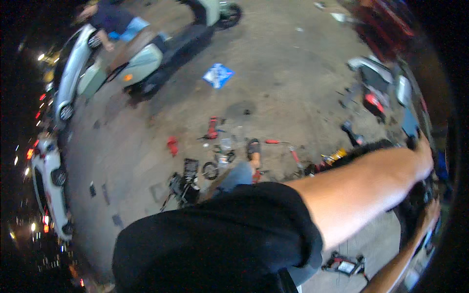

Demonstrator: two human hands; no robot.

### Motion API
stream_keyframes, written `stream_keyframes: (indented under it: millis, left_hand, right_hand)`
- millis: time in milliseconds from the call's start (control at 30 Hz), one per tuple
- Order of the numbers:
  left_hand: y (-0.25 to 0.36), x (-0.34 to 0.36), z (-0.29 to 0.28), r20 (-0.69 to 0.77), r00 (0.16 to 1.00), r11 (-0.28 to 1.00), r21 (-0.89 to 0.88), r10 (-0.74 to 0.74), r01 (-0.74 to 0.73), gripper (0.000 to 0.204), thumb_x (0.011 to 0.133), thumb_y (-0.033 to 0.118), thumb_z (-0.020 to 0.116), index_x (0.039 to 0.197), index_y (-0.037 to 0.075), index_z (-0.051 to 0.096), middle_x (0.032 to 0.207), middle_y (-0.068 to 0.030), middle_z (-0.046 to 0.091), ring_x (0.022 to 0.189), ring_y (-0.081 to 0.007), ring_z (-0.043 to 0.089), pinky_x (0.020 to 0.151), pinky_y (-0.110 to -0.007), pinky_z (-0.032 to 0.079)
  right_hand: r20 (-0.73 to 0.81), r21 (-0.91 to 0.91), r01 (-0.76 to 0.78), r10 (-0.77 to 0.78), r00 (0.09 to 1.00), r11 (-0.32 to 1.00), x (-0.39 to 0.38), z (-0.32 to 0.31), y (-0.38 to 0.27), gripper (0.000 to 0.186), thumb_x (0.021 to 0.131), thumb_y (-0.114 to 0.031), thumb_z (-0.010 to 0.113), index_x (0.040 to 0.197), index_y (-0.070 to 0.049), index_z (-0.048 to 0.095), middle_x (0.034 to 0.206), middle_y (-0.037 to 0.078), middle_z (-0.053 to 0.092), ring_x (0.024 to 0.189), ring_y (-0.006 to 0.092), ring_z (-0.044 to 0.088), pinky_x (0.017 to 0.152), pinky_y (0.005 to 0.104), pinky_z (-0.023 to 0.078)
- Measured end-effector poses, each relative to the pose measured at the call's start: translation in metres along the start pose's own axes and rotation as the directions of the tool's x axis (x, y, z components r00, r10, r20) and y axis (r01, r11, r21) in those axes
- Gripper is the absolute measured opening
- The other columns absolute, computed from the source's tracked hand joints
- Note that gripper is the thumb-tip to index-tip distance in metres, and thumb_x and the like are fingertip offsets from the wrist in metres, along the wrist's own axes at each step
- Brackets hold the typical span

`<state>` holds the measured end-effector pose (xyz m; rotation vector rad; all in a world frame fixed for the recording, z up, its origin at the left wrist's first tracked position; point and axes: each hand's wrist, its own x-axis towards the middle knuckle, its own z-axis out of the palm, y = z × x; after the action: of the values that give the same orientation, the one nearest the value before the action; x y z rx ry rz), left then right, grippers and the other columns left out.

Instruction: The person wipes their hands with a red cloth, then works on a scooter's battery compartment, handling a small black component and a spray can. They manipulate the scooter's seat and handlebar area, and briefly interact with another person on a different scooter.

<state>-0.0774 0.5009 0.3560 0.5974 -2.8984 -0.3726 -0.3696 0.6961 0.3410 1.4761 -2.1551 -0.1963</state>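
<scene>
My left arm reaches across to the right from a black sleeve. My left hand [424,155] is at the right rim, against a small black part [413,140] that looks like a grip or lever. Its fingers are mostly hidden and blurred. Lower down, my right hand [431,214] rests by the edge of a dark, bulky thing [404,219], perhaps part of a motorbike. The right fingers are smeared too, so their hold does not show. Under my left forearm, a black rounded part [373,150] and a yellow part [335,156] stick out.
Red power tools [212,128], a red-handled screwdriver [274,141] and loose parts lie on the concrete. A black floor jack [345,264] sits low right. Removed panels [373,80] lie upper right. A person [115,23] is beside a pale green scooter [144,62]; cars stand left.
</scene>
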Motion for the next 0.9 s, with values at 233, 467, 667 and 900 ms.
stream_keyframes:
  millis: [233,467,667,900]
  left_hand:
    - [-0.008,-0.008,-0.01,-0.024,1.0,0.992,-0.125,-0.008,0.005,0.025,0.089,0.021,0.059,0.106,0.015,0.077,0.115,-0.0076,0.072,0.107,-0.025,0.068,0.081,-0.041,0.055]
    - [-0.045,-0.037,-0.042,-0.41,0.815,0.905,0.073,0.409,-0.418,0.086,0.072,0.026,0.079,0.145,0.005,0.039,0.134,-0.0214,0.052,0.128,-0.0383,0.047,0.109,-0.048,0.037]
    - [-0.175,-0.158,-0.006,-0.539,0.842,0.854,-0.445,-0.014,-0.271,0.068,0.076,0.026,0.075,0.135,0.003,0.05,0.131,-0.0219,0.055,0.122,-0.0377,0.053,0.106,-0.046,0.041]
    - [-0.322,-0.388,0.145,0.019,0.772,0.647,-0.532,-0.636,0.546,0.06,0.079,0.017,0.074,0.131,-0.004,0.052,0.122,-0.021,0.061,0.112,-0.0321,0.062,0.096,-0.04,0.049]
  right_hand:
    - [-0.121,-0.126,0.067,-0.083,0.989,0.99,-0.003,-0.032,-0.058,0.029,0.097,-0.021,0.043,0.11,-0.011,0.067,0.131,0.01,0.061,0.123,0.0349,0.054,0.107,0.0462,0.04]
    - [-0.063,0.222,-0.293,0.314,0.947,0.93,0.019,-0.068,-0.109,0.028,0.093,-0.025,0.047,0.106,-0.008,0.065,0.138,0.013,0.057,0.128,0.042,0.047,0.11,0.052,0.033]
    - [-0.15,0.226,-0.255,0.292,0.945,0.94,0.022,-0.059,-0.118,0.026,0.09,-0.02,0.047,0.097,-0.005,0.067,0.135,0.017,0.058,0.129,0.0406,0.045,0.112,0.048,0.031]
    - [-0.28,0.244,-0.258,0.323,0.904,0.935,0.014,-0.056,-0.121,0.028,0.087,-0.021,0.051,0.104,-0.007,0.068,0.133,0.017,0.059,0.129,0.0394,0.045,0.111,0.0501,0.03]
